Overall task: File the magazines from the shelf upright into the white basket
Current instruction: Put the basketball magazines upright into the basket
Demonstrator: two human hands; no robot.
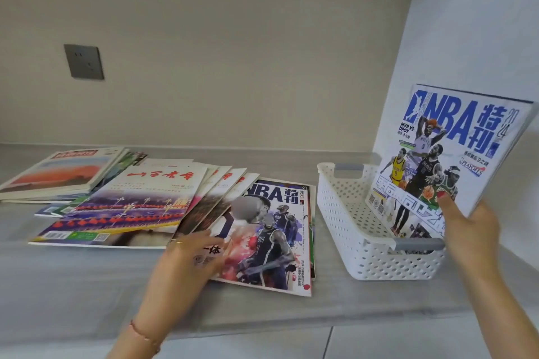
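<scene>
A white-covered NBA magazine (449, 151) stands tilted at the right of the frame, its lower end inside the white perforated basket (361, 245), pinched at its lower right edge by the right hand (466, 227). Lower centre, the left hand (189, 256) rests with relaxed fingers on another NBA magazine (271, 239) lying flat on the grey shelf (87, 285). More magazines (128, 201) fan out to the left.

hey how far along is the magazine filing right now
Barely begun. The right hand is standing the first NBA magazine in the white basket. The left hand rests on another NBA issue. The fanned pile still lies flat on the shelf.
</scene>
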